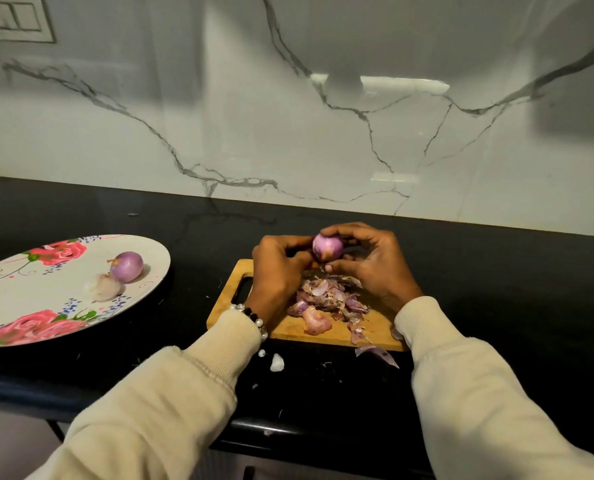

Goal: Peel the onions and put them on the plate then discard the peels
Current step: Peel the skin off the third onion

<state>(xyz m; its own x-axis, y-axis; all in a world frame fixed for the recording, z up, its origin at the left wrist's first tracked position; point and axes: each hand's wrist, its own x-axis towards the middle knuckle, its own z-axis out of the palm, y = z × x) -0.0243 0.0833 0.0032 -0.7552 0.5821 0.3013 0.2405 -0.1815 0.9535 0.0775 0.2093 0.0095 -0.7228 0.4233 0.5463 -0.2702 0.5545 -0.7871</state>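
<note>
Currently, the onion [327, 247] is held above the far end of the wooden cutting board [323, 329], gripped between the left hand [279, 271] and the right hand [371, 263]. Fingers of both hands are curled round it; the right hand's fingers arch over its top, and the left hand's fingers hold its left side.

Handling: the onion appears small, light and firm. Its exposed purple surface looks smooth and is likely slippery, so grip it across its widest part. Loose skin is best pinched at the root or stem end. The skin is thin, papery and tears easily.

Location of other items: a pile of peels [330, 299] lies on the board under the hands. One stray peel [376, 353] lies on the black table [496, 271], just past the board's near edge. The floral plate [22, 306], to the left and apart from the board, carries one peeled onion [126, 266] and a paler piece [103, 287] touching it.

Clearance: the table between board and plate is open, which allows a direct transfer. The plate sits near the table's front edge, and its near rim seems to reach it. Light peels may scatter toward the front edge.
</note>
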